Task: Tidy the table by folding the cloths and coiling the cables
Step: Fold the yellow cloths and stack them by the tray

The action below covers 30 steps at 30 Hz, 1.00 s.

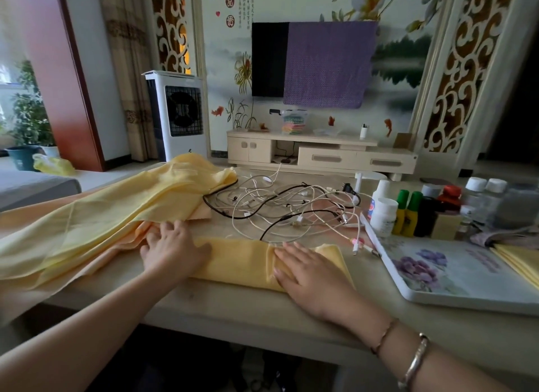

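A folded yellow cloth [242, 262] lies flat near the table's front edge. My left hand [172, 248] rests on its left end with fingers spread. My right hand [309, 267] presses flat on its right part, fingers straight. A heap of loose pale yellow cloths [96, 216] spreads over the left of the table, touching my left hand. Behind the folded cloth lies a tangle of white and black cables [291, 208], uncoiled.
A floral tray [455, 278] sits at the right with folded yellow cloth [522, 260] on its far corner. Bottles and jars [408, 213] stand behind it. The table's front edge [233, 313] runs just below my hands.
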{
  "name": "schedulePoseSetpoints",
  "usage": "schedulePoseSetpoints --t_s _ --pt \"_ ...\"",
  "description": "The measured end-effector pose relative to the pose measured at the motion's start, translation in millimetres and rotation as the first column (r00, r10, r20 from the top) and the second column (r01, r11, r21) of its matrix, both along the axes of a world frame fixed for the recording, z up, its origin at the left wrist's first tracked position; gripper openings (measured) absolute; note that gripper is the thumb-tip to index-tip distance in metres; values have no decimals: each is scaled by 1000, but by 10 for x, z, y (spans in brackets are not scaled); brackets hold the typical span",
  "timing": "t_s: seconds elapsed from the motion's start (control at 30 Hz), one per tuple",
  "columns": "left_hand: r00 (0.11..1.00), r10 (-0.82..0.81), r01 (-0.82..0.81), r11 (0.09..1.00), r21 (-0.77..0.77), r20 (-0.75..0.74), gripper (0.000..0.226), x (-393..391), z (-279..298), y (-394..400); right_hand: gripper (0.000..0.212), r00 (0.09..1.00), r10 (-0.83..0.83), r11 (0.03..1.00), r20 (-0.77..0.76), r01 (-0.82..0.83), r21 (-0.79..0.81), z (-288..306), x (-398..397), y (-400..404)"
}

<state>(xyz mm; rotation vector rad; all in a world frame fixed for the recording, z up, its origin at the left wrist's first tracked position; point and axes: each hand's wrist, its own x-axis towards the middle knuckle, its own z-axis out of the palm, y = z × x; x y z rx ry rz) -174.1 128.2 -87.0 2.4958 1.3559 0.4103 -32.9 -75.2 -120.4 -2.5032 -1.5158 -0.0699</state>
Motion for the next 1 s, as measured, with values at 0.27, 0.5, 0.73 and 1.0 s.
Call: schedulePoseSetpoints --t_s 0.27,0.5,0.73,1.0 --pt "984 18 -47 986 -159 -180 72 -47 52 52 66 1000 -5 999 16 6 -54 -42 5 -1" --pt "885 33 160 915 -370 465 33 34 277 -190 68 999 -4 1000 33 5 -21 -69 24 24" --pt "692 -70 503 760 -411 718 30 354 637 -799 52 995 44 969 -94 -20 245 65 -67 -39" --pt "751 -287 619 619 -483 595 40 709 398 -1319 42 755 -101 726 -648 501 471 464 219 -431"
